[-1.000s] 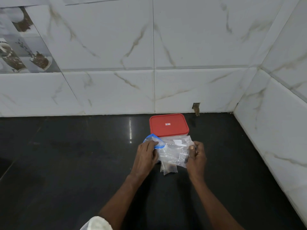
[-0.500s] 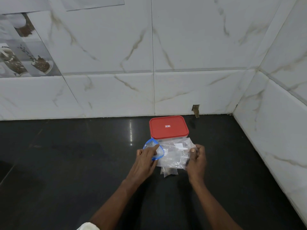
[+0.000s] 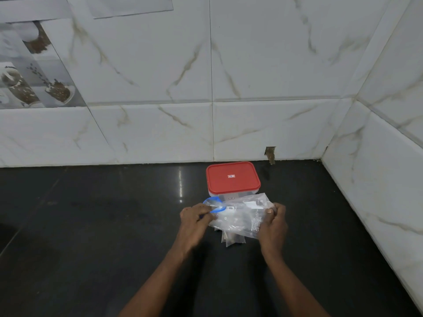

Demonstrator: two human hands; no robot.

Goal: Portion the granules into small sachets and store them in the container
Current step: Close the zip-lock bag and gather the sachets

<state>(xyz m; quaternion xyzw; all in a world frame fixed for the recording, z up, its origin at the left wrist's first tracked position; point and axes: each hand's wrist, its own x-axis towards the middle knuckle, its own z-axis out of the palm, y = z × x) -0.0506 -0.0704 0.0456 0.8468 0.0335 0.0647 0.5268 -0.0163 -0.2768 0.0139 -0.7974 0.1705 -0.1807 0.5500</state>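
A clear plastic zip bag (image 3: 240, 216) with a blue-edged opening lies across the black counter (image 3: 91, 236), just in front of a container with a red lid (image 3: 233, 178) that is closed. My left hand (image 3: 195, 221) grips the bag's blue-rimmed left end. My right hand (image 3: 273, 221) pinches the bag's right end. Small clear sachets (image 3: 232, 240) stick out below the bag between my hands; their contents are too blurred to make out.
White marble-patterned tiled walls (image 3: 263, 124) close the counter at the back and on the right (image 3: 377, 179). A small chipped hole (image 3: 270, 154) sits at the base of the back wall behind the container. Picture tiles (image 3: 29, 72) are at upper left.
The view has tilted slightly. Both hands still hold the bag in front of the container; the left hand has shifted a little along the blue rim and the bag is stretched wider.
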